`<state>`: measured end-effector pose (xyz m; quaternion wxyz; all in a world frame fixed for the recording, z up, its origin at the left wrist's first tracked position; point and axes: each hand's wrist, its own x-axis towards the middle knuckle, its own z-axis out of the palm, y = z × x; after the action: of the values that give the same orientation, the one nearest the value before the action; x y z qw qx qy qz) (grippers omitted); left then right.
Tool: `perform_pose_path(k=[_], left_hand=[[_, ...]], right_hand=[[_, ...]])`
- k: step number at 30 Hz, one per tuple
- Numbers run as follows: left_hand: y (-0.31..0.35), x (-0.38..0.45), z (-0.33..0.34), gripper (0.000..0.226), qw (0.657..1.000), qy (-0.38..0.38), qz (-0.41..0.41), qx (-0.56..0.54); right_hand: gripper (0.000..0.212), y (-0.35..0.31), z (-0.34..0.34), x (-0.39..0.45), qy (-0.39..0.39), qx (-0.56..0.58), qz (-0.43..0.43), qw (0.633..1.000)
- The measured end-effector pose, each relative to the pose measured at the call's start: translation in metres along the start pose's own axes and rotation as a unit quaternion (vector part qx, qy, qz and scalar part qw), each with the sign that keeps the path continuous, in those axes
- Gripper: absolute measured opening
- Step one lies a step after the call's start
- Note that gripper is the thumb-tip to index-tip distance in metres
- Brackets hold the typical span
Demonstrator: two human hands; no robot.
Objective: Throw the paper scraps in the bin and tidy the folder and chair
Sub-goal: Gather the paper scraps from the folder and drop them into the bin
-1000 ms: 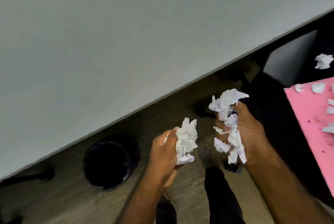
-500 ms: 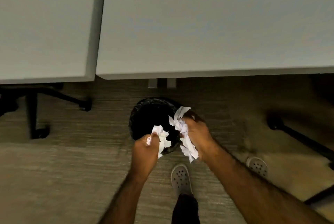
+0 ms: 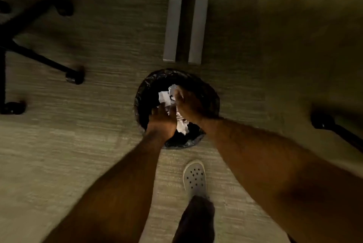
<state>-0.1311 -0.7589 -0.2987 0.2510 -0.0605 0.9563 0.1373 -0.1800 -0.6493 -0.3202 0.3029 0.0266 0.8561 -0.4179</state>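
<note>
A round black bin lined with a black bag stands on the floor in the middle of the view. Both my hands are inside its mouth, side by side. My left hand is at the near left of the opening and my right hand is just right of it. White crumpled paper scraps show between and under the two hands. The picture is blurred, so I cannot tell whether the fingers still grip the paper. The folder is out of view.
Two grey desk legs stand just behind the bin. A black chair base with castors is at the left, and another black castor leg at the right. My grey perforated shoe rests on the floor near the bin.
The view dropped below the desk tops toward the floor. Both hands went from holding scraps above the near rim of the bin to down inside its mouth.
</note>
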Motion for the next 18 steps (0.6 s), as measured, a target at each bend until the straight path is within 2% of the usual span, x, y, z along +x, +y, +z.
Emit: perform_pose_path(k=[2, 4, 7, 10, 12, 15, 18], left_hand=[[0.003, -0.004, 0.008, 0.05, 0.995, -0.027, 0.036, 0.084], [0.005, -0.011, 0.01, 0.055, 0.992, -0.02, 0.062, 0.106], [0.013, -0.02, -0.003, 0.059, 0.998, -0.05, 0.009, 0.048], [0.027, -0.03, -0.017, 0.056, 0.992, -0.038, 0.023, 0.114], [0.04, -0.039, -0.031, 0.055, 0.995, -0.02, 0.031, 0.096], [0.06, -0.057, -0.057, 0.052, 0.998, 0.022, 0.053, -0.02], [0.086, -0.081, -0.078, 0.056, 0.999, -0.011, 0.045, -0.023]], right_hand=[[0.049, 0.009, 0.008, -0.004, -0.036, -0.059, 0.01, 0.998], [0.052, 0.012, 0.006, -0.013, -0.034, -0.084, 0.017, 0.996], [0.054, 0.008, -0.009, -0.028, -0.027, -0.131, -0.008, 0.991], [0.053, -0.003, -0.03, -0.049, -0.028, -0.143, -0.007, 0.989], [0.052, -0.011, -0.046, -0.063, -0.03, -0.125, -0.005, 0.992], [0.049, -0.023, -0.073, -0.089, 0.0, -0.093, -0.008, 0.996], [0.048, -0.03, -0.105, -0.125, 0.051, -0.061, -0.012, 0.997]])
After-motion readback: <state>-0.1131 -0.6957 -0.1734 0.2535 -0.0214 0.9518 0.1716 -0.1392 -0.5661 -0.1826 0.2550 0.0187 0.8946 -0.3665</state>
